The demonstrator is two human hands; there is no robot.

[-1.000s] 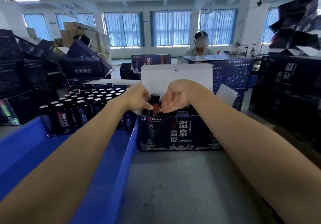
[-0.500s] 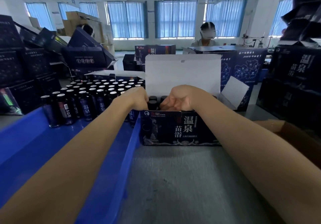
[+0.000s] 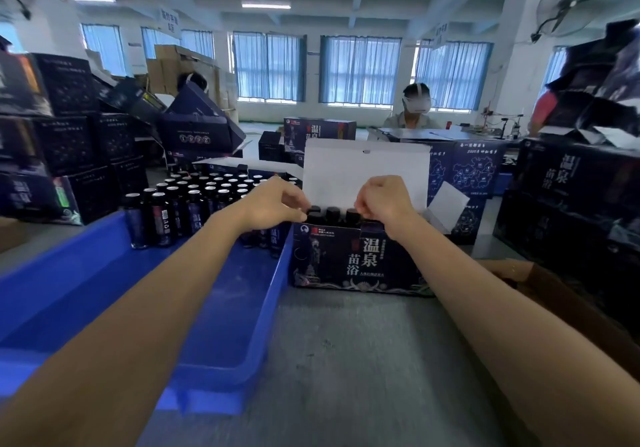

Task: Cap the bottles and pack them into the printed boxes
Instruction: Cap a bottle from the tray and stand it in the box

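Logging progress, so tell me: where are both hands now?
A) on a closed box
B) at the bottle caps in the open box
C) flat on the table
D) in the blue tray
B: the left hand and right hand are both at the black caps in the open box.

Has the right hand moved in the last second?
Yes. The right hand has shifted rightward along the box, from its middle toward its right end.
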